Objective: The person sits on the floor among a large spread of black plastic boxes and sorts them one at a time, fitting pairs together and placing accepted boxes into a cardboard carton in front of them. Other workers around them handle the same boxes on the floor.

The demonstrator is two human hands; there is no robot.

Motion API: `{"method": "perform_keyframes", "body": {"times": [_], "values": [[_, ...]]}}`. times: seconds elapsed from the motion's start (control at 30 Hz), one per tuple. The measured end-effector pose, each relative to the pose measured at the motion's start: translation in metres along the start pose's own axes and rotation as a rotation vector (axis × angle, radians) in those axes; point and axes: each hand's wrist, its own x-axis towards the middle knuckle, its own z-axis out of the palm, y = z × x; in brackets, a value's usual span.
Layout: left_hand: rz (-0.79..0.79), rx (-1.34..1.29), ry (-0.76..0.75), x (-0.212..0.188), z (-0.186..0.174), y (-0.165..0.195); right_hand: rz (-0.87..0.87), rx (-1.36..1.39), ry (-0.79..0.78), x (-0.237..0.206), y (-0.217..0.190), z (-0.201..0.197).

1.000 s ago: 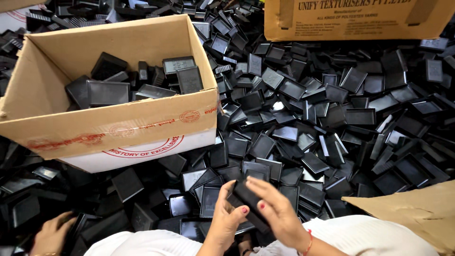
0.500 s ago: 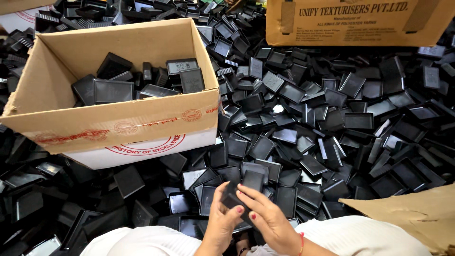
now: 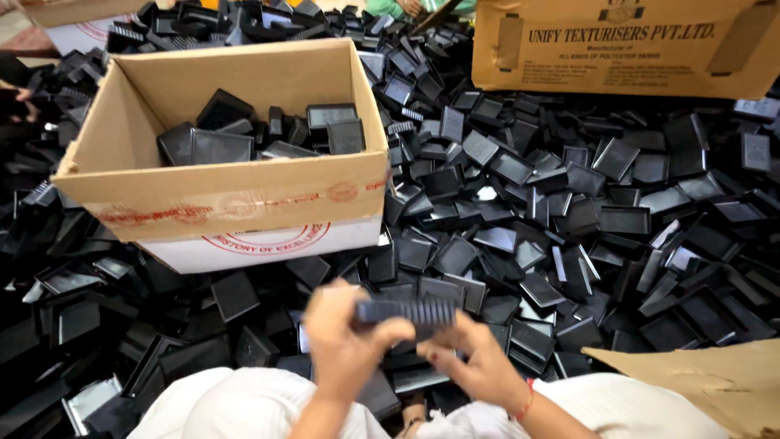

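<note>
Glossy black plastic trays (image 3: 520,219) heaped around a matt brown cardboard box (image 3: 227,195) with smooth tape

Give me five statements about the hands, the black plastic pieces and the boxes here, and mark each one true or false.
1. Both hands, the left hand and the right hand, grip one ribbed black piece. True.
2. The open cardboard box is empty. False: it holds several black pieces.
3. Loose black pieces cover the floor around the box. True.
4. The held piece rests inside the box. False: it is held up in front of the box, over the pile.
5. The second cardboard box at upper right is white plastic. False: it is brown cardboard.
</note>
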Motion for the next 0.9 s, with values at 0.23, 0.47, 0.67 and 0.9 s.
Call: {"method": "perform_keyframes", "body": {"times": [0.23,0.47,0.67,0.9], "values": [[0.668,0.742,0.194,0.228,-0.063,0.009,0.048,-0.513,0.307,0.022,0.013,-0.010],[-0.102,0.473,-0.292,0.073,-0.012,-0.069,-0.036,-0.827,-0.067,0.013,0.070,0.005],[-0.789,0.733,-1.011,-0.065,0.033,-0.109,-0.146,-1.115,-0.278,0.007,0.096,0.016],[-0.821,0.565,-1.106,-0.061,0.054,-0.104,0.126,-1.176,-0.513,0.004,0.103,0.014]]}}
